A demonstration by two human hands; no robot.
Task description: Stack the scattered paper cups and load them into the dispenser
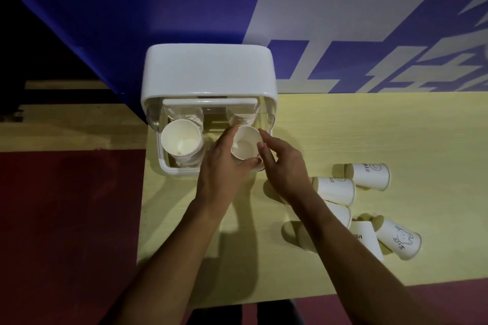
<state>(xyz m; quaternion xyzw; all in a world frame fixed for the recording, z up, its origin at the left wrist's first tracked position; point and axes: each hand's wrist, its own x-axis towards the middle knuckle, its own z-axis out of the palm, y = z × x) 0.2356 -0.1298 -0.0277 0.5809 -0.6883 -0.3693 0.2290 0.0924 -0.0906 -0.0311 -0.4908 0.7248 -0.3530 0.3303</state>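
Note:
A white dispenser (208, 71) stands at the table's back edge with its clear drawer pulled out toward me. In the drawer's left slot sits a stack of paper cups (182, 140), mouth up. Over the right slot my left hand (224, 163) grips a white paper cup (245, 145) around its side, mouth up. My right hand (282, 163) touches the same cup's rim with its fingertips from the right. Several more paper cups lie on their sides to the right, among them one with "HELLO" print (369, 175) and one with a cartoon drawing (398, 239).
The pale wooden table (369, 126) extends right of the dispenser. A blue wall with large white characters (343, 8) rises behind it. Dark red floor (66, 219) lies to the left of the table edge.

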